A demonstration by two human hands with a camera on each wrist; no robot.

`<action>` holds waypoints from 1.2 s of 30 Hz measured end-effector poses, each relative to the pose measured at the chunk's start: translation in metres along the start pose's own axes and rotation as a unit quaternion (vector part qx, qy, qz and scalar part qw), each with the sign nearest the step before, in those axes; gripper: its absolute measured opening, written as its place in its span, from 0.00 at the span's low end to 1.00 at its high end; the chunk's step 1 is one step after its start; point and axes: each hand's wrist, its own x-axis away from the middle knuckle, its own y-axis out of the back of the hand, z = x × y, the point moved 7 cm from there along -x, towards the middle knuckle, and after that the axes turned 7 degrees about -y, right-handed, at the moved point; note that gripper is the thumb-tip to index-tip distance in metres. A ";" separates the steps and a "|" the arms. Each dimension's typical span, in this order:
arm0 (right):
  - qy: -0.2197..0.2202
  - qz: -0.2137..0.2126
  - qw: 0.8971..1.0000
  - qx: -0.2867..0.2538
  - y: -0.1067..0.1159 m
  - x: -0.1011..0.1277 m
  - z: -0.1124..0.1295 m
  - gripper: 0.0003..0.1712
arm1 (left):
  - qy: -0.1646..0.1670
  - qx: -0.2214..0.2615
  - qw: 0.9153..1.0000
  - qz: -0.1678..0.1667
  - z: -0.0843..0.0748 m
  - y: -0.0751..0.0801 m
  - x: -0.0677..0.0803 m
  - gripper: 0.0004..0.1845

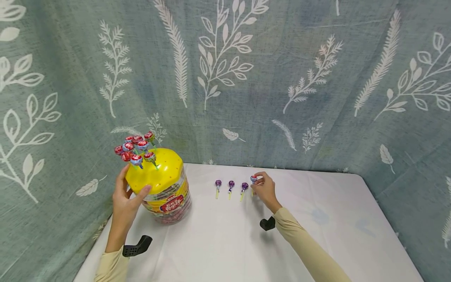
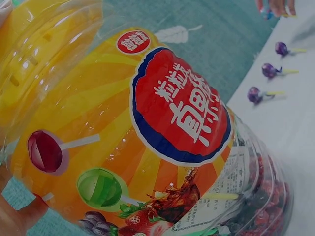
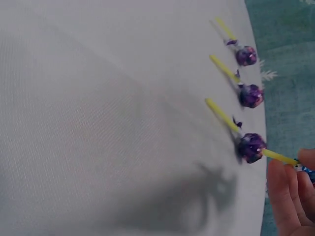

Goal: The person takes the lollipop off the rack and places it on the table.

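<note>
Left hand [image 1: 125, 199] grips jar [image 2: 147, 142], its Chinese label seemingly lollipop-branded.

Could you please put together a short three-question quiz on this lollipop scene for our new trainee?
1. How many purple lollipops lie loose on the white table?
2. True or false: the left hand holds the yellow-lidded jar.
3. What does the right hand pinch: A) a purple lollipop, B) a red and blue lollipop, C) the jar lid?

Key: 1. Three. 2. True. 3. B.
</note>
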 end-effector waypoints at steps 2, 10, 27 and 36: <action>-0.003 -0.008 1.000 0.014 0.001 -0.002 -0.005 0.24 | -0.001 -0.001 1.000 0.003 0.000 -0.001 0.000 0.44; -0.026 -0.017 0.998 0.055 0.004 -0.005 -0.023 0.23 | 0.002 -0.005 1.000 0.008 0.000 -0.004 -0.001 0.45; -0.027 0.015 0.990 0.137 -0.003 -0.008 -0.033 0.24 | 0.005 -0.004 1.000 0.005 -0.001 0.001 0.002 0.45; -0.028 -0.001 0.986 0.163 0.006 -0.009 -0.021 0.20 | 0.004 -0.006 1.000 0.006 -0.001 0.002 0.002 0.45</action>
